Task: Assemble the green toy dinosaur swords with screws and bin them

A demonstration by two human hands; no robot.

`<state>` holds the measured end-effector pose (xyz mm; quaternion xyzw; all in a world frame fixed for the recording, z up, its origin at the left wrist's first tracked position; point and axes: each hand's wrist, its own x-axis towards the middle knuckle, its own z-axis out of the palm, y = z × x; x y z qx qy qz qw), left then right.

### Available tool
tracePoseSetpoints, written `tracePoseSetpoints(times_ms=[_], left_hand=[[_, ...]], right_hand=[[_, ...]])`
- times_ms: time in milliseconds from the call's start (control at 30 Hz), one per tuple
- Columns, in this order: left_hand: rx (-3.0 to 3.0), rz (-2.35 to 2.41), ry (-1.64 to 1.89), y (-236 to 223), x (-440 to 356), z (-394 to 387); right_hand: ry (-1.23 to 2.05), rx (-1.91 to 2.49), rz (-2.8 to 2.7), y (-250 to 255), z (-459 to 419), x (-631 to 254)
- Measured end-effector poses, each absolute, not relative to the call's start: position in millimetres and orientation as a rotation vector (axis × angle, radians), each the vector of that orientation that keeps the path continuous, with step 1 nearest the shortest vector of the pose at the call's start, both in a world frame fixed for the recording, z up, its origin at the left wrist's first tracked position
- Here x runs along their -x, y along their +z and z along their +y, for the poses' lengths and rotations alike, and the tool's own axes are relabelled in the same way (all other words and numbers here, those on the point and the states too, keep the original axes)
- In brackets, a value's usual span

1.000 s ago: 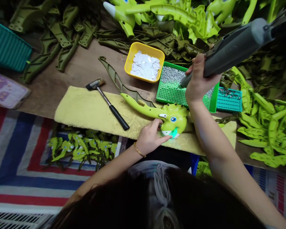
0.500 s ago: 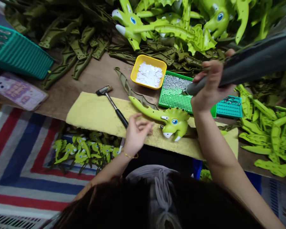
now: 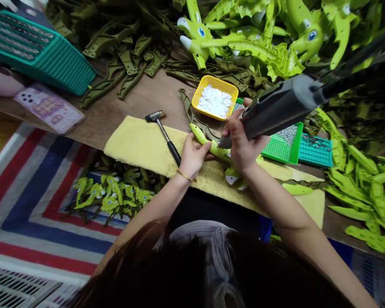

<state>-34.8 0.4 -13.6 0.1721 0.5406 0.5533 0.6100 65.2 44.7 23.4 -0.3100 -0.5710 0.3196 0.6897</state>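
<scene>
My right hand is wrapped round a dark grey electric screwdriver, its tip down at the long horn-like part of a lime-green dinosaur head. That piece lies on a yellow cloth, partly hidden by my right hand. My left hand grips the long green part close to the screwdriver tip, thumb on top. An olive wing-shaped piece lies just behind it. A hammer with a black handle rests on the cloth, left of my left hand.
Behind my hands stand a yellow tub of white discs and a green tray of screws. A teal tray adjoins it. At left are stacked teal trays and a phone. Green parts pile up at right.
My right hand has brought the screwdriver from the screw tray down and left to the green piece. My left hand has moved up and taken hold of its long part. The view has shifted.
</scene>
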Motion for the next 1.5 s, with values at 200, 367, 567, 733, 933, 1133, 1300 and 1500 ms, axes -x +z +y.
tracePoseSetpoints(times_ms=[200, 367, 567, 733, 933, 1133, 1300, 1500], left_hand=[[-0.421, 1.178, 1.319, -14, 35, -8], [-0.396, 1.176, 1.295, -14, 34, -20], [-0.392, 1.219, 1.236, -17, 35, -27], [-0.459, 1.229, 1.263, -18, 42, -15], [-0.475, 1.216, 1.243, -18, 42, -15], [-0.459, 1.192, 1.258, -16, 42, -15], [-0.447, 1.135, 1.224, -13, 46, -16], [-0.484, 1.115, 1.092, -14, 47, -19]], right_hand=[[0.693, 0.804, -1.309, 10, 30, -62], [0.584, 0.881, -1.267, 33, 53, -88], [0.336, 0.996, -0.979, 23, 120, -145], [0.33, 1.038, -1.052, -2, 126, -151], [0.259, 1.01, -1.094, -9, 131, -153], [0.304, 0.967, -1.069, -9, 126, -151], [0.29, 0.934, -1.083, 11, 119, -154], [0.552, 0.837, -1.181, 47, 68, -103]])
